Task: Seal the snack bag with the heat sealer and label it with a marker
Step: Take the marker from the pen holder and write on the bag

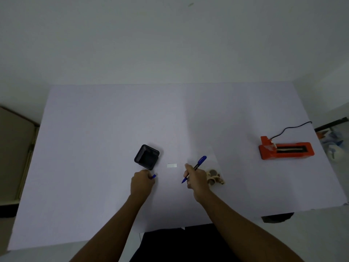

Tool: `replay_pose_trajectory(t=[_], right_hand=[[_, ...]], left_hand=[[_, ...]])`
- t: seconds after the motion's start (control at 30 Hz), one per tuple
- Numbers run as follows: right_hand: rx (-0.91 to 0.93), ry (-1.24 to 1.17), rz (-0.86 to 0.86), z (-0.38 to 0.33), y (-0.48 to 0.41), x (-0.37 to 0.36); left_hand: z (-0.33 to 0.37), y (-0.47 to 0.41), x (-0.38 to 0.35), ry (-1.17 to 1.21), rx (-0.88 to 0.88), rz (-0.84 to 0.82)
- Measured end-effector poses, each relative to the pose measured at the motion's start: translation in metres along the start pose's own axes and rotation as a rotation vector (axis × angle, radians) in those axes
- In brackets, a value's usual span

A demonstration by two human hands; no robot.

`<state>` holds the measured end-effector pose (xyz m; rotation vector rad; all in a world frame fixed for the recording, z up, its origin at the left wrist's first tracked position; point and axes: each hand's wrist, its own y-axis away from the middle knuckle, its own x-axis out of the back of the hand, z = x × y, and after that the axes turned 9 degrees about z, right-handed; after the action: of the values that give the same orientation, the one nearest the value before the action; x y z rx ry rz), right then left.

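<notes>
My right hand (pixel 196 177) grips an uncapped blue marker (pixel 198 164), tip pointing down and left just above the table. My left hand (pixel 142 181) holds the marker's blue cap (pixel 153 176) in curled fingers. A clear snack bag (pixel 205 167) lies flat under and behind my right hand, with brown snacks (pixel 214 176) showing at its near right corner. A small white label (pixel 172 165) lies on the table between my hands. The orange heat sealer (pixel 285 150) sits at the far right with its black cord (pixel 290 128) trailing back.
A black square pen holder (pixel 147 156) stands just beyond my left hand. The white table (pixel 94 148) spreads wide on the left and at the back. A brown cabinet (pixel 13 148) stands left of the table, and clutter (pixel 332 142) lies past its right edge.
</notes>
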<state>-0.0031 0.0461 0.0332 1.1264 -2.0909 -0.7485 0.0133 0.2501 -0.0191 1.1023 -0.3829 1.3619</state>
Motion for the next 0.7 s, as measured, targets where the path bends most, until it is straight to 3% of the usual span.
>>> replay_pose_trajectory(t=[0.7], right_hand=[[0.041, 0.082, -0.027, 0.004, -0.006, 0.005]], left_hand=[[0.003, 0.0, -0.023, -0.09, -0.094, 0.076]])
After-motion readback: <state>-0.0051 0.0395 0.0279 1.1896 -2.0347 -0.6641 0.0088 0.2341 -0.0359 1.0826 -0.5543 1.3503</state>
